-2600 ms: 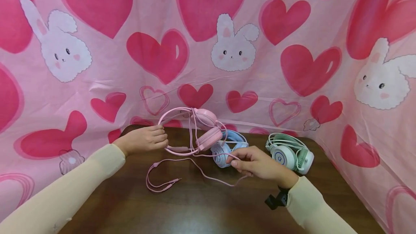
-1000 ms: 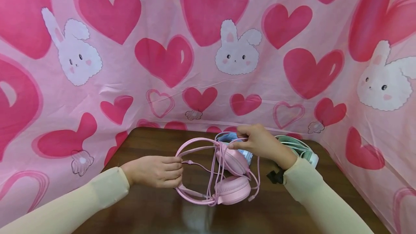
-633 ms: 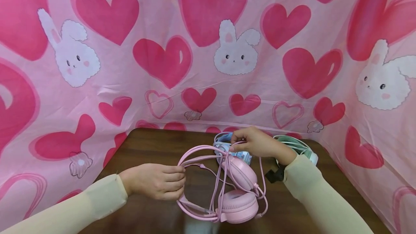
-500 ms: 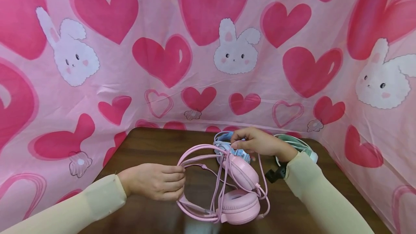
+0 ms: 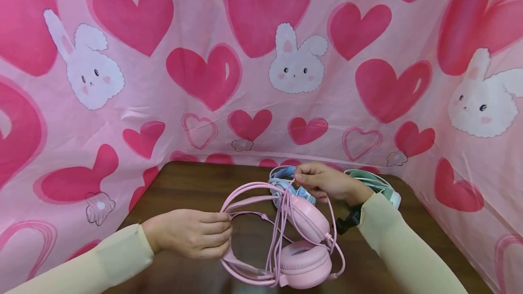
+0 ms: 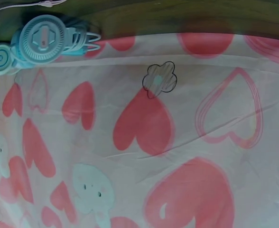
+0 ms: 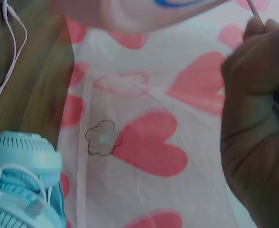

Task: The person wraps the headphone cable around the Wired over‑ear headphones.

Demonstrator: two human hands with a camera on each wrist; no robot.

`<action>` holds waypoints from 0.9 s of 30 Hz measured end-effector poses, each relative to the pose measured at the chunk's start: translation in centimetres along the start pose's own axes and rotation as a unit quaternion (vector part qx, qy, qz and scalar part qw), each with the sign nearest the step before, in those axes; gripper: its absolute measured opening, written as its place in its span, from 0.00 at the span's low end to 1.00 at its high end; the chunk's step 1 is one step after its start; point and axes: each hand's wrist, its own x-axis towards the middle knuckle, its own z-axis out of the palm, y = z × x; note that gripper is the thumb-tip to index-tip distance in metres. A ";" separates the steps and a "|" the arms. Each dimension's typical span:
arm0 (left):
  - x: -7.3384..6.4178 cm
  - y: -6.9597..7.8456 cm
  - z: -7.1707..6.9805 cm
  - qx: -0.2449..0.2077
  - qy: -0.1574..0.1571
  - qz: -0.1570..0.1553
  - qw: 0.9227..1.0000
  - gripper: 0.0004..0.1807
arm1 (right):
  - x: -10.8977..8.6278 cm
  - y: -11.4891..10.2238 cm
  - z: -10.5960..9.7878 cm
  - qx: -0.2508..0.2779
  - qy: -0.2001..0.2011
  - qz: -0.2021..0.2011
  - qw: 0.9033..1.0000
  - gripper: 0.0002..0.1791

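Note:
A pink headset with cable wound around it is held above the table. My left hand grips its headband, fingers curled over the band. Its two ear cups face right, one above the other. My right hand pinches the pink cable between thumb and fingertips, just above the upper ear cup. In the right wrist view, the right hand shows at the right edge with a strand of cable. A loose stretch of cable with a small splitter runs behind the headset.
A blue headset lies at the back of the table, partly hidden by the pink one and my right hand. Right of it lies a green and white headset. A pink heart-patterned cloth hangs around the dark wooden table.
The pink headset has come off the far side, nearer and lower, its ear cups turned. My right hand has gone from the trailing cable up to the wound strands, lately rising slightly.

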 end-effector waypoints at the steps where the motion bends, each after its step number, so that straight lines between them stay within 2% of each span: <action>1: 0.1 -0.1 -0.2 0.001 0.002 0.000 1.000 0.13 | -0.1 0.1 -0.2 -0.002 0.007 0.004 1.000 0.09; 4: 0.5 -0.1 -0.5 0.003 0.002 0.001 1.000 0.13 | 0.0 0.2 -0.2 -0.047 0.054 0.019 0.997 0.07; 7: 1.0 0.0 -0.7 0.000 0.004 0.005 1.000 0.13 | 0.5 0.5 0.2 -0.119 0.108 0.031 0.986 0.07; 10: 1.3 -0.1 -1.0 0.002 0.006 0.002 1.000 0.12 | 0.9 1.2 0.8 -0.134 0.123 0.047 0.982 0.11; 12: 1.4 -0.2 -1.3 0.007 0.012 -0.006 1.000 0.12 | 1.0 1.8 0.9 -0.110 0.111 0.043 0.987 0.13; 15: 1.2 -0.6 -1.8 0.017 0.029 -0.024 0.999 0.11 | 0.6 2.9 0.7 -0.006 0.083 0.013 0.996 0.09; 17: 1.0 -0.8 -2.1 0.023 0.045 -0.037 0.998 0.10 | 0.0 3.5 0.3 0.065 0.058 -0.020 0.996 0.07; 20: 0.9 -1.1 -2.6 0.028 0.064 -0.048 0.996 0.09 | -1.0 4.0 -0.3 0.142 0.035 -0.054 0.988 0.16; 23: 0.7 -1.2 -3.0 0.029 0.067 -0.052 0.996 0.09 | -1.6 4.0 -0.6 0.169 0.028 -0.057 0.984 0.20; 27: 0.5 -1.2 -2.9 0.029 0.064 -0.057 0.996 0.09 | -1.8 4.2 -0.3 0.158 0.040 -0.048 0.985 0.15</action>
